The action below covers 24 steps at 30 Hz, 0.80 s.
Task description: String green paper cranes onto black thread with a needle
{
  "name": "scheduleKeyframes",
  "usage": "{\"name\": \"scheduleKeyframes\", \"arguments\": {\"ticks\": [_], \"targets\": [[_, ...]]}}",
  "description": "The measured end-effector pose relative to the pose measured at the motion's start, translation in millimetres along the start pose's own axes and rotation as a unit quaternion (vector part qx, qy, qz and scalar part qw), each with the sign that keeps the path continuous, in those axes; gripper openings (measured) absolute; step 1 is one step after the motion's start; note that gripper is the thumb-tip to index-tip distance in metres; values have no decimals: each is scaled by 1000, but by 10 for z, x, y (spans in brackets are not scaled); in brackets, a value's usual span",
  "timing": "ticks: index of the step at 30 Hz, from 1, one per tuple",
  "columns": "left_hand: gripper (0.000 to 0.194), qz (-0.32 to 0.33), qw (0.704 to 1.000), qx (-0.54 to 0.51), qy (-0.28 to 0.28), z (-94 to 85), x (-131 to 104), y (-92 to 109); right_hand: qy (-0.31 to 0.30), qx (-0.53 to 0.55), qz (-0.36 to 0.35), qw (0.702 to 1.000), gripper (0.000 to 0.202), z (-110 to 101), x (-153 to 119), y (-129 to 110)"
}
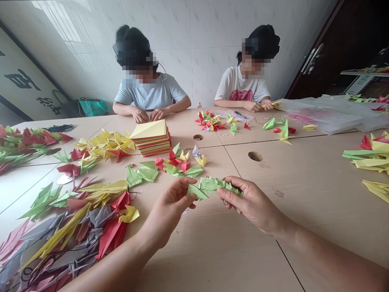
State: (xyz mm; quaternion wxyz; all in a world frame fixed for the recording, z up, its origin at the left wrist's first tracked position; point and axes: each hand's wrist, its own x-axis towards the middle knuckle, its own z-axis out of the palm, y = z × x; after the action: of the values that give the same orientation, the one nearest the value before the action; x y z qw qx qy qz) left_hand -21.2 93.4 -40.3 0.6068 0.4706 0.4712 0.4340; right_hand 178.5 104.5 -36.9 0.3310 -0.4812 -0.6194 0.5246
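My left hand (173, 211) pinches a green folded paper piece (197, 191) between thumb and fingers, above the table's middle. My right hand (249, 200) is closed round a bundle of overlapping green folded papers (215, 185), whose left end meets the piece in my left hand. A thin dark loop shows under the right fingers. Just beyond my hands lie red, green and yellow folded papers (173, 160), with two green pieces (147, 172) to their left.
A tall stack of coloured paper squares (152, 138) stands beyond. Heaps of folded paper (97, 223) cover the left side; more (372, 156) lie at the right edge. Two people sit opposite, hands on the table (291, 194). Clear plastic sheets (331, 115) lie at back right.
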Motion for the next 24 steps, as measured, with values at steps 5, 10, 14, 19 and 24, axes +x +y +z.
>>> {"name": "scheduleKeyframes", "arguments": {"ticks": [5,10,14,19,24], "targets": [[14,-11,1000,10,13,-15,-8,8,19,-33,-6,999,23,-8,-1,-4],[11,6,1000,0,23,-4,-5,14,8,-35,-3,999,22,-3,-1,-16],[15,0,1000,8,25,8,7,7,11,-37,-5,999,23,-3,-1,-25],[17,-4,1000,-12,23,-5,17,-9,27,-41,-7,999,24,-2,4,-26],[38,-31,999,-25,8,-18,24,-18,29,-44,-5,999,24,0,6,-22]]}}
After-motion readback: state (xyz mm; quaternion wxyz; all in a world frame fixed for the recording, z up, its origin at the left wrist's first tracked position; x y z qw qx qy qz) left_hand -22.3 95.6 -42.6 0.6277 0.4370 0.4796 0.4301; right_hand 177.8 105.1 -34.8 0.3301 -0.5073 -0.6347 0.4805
